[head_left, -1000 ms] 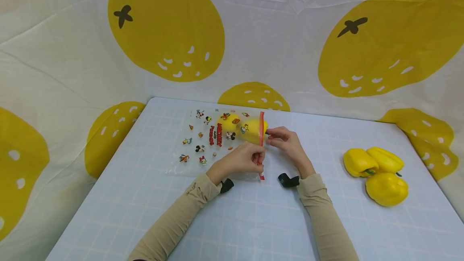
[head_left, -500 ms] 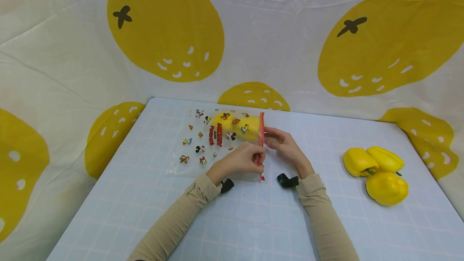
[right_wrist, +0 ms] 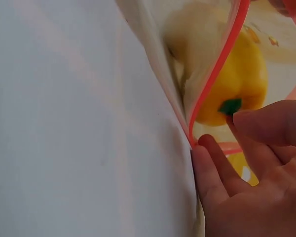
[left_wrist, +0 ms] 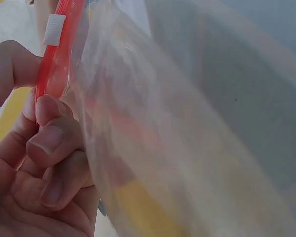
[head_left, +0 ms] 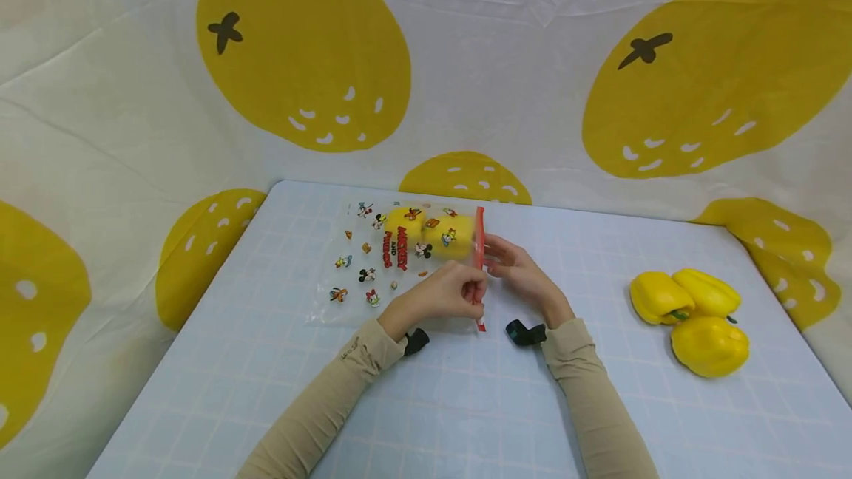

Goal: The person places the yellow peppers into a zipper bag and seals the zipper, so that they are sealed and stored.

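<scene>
A clear zip bag (head_left: 353, 298) with printed cartoon figures and a red zip edge (head_left: 480, 231) lies on the table, its mouth to the right. My left hand (head_left: 444, 293) pinches the near part of that edge; a white slider (left_wrist: 55, 29) sits just above the fingers in the left wrist view. Two yellow bell peppers are inside, one deeper (head_left: 402, 220), the other pepper (head_left: 462, 228) close to the mouth. My right hand (head_left: 524, 272) is at the opening. In the right wrist view its fingertips touch or nearly touch the pepper's green stem (right_wrist: 230, 106), with other fingers against the red rim.
Three more yellow bell peppers, one blocky (head_left: 661, 298), one long (head_left: 707, 293) and one in front (head_left: 710, 347), lie together on the right of the pale gridded table (head_left: 426, 405). Behind the table hangs a cloth (head_left: 492, 80) with large yellow fruit prints.
The peppers have shifted left, deeper into the bag; the nearer one no longer sticks out of the mouth. My right hand has moved slightly left, its pinch on the stem loosened. Left hand unchanged.
</scene>
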The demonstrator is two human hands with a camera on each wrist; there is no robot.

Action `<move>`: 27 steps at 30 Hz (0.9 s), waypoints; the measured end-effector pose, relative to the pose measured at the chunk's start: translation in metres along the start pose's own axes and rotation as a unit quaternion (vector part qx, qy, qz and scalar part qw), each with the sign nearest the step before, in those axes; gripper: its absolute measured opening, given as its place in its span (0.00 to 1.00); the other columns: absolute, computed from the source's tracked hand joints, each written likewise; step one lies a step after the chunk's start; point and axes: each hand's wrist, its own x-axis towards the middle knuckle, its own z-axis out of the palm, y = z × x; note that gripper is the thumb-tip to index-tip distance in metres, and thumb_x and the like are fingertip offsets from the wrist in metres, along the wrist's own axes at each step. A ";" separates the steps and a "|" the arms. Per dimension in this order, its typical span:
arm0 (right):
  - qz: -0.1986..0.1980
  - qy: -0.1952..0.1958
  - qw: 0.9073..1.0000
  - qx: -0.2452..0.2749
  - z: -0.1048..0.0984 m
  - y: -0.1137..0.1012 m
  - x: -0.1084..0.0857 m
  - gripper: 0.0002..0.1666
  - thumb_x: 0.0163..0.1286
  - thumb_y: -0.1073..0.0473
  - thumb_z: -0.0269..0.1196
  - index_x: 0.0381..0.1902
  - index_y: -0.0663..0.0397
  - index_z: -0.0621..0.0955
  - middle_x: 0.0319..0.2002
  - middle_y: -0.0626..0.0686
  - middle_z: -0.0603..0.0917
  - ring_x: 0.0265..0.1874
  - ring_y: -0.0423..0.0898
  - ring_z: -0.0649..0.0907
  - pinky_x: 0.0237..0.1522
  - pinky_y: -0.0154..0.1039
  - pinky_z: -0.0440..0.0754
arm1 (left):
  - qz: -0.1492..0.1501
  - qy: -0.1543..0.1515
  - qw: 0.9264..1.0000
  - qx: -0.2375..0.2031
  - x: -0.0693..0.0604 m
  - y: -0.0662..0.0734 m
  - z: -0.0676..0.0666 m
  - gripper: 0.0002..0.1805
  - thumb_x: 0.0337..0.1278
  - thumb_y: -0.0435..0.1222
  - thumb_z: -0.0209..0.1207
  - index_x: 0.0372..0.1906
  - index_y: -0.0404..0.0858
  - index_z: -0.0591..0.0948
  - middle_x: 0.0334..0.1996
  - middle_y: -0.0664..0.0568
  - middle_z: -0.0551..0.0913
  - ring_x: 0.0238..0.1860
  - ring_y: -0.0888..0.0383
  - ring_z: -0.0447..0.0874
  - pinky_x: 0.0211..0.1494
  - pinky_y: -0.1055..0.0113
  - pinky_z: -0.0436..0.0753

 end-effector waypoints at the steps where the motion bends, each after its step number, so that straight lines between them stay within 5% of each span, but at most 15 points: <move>1: 0.002 -0.002 1.000 -0.001 0.000 0.000 0.000 0.37 0.68 0.76 0.49 0.75 0.58 0.62 0.72 0.61 0.65 0.67 0.62 0.69 0.69 0.58 0.60 | -0.001 -0.001 1.000 -0.001 0.000 0.000 0.000 0.11 0.45 0.27 0.67 0.24 0.40 0.75 0.16 0.58 0.72 0.20 0.64 0.70 0.26 0.73 0.69; 8: 0.002 0.009 1.000 -0.013 -0.001 -0.003 -0.001 0.35 0.69 0.76 0.48 0.74 0.61 0.63 0.70 0.65 0.67 0.65 0.65 0.72 0.68 0.60 0.62 | -0.008 -0.002 1.000 -0.004 0.000 0.002 0.001 0.11 0.46 0.26 0.67 0.24 0.39 0.75 0.16 0.58 0.71 0.20 0.64 0.70 0.27 0.73 0.69; 13: -0.004 0.039 0.999 -0.024 -0.012 -0.013 -0.007 0.28 0.73 0.72 0.51 0.70 0.63 0.67 0.68 0.64 0.70 0.63 0.63 0.75 0.61 0.43 0.75 | -0.001 0.009 1.000 0.008 0.000 0.002 0.001 0.10 0.45 0.27 0.67 0.24 0.38 0.76 0.16 0.58 0.71 0.19 0.65 0.69 0.26 0.73 0.68; 18: 0.007 0.072 0.993 -0.097 -0.033 -0.033 -0.023 0.25 0.75 0.67 0.53 0.68 0.64 0.68 0.66 0.65 0.72 0.63 0.63 0.74 0.56 0.32 0.74 | 0.003 0.014 1.000 0.019 0.000 0.002 0.001 0.10 0.45 0.27 0.67 0.23 0.38 0.75 0.15 0.58 0.71 0.19 0.66 0.68 0.26 0.74 0.68; 23: 0.010 0.105 0.972 -0.208 -0.061 -0.056 -0.046 0.23 0.76 0.64 0.54 0.66 0.62 0.70 0.64 0.65 0.73 0.61 0.61 0.75 0.57 0.35 0.75 | 0.002 0.015 1.000 0.023 0.000 0.004 0.002 0.10 0.46 0.27 0.66 0.24 0.38 0.75 0.16 0.58 0.71 0.19 0.66 0.67 0.27 0.74 0.67; 27: 0.015 0.148 0.942 -0.302 -0.081 -0.070 -0.071 0.22 0.76 0.61 0.54 0.65 0.63 0.71 0.61 0.65 0.75 0.58 0.61 0.76 0.60 0.44 0.75 | -0.008 0.018 1.000 0.021 0.000 0.006 0.002 0.10 0.46 0.26 0.65 0.24 0.39 0.74 0.16 0.57 0.71 0.19 0.65 0.67 0.27 0.74 0.67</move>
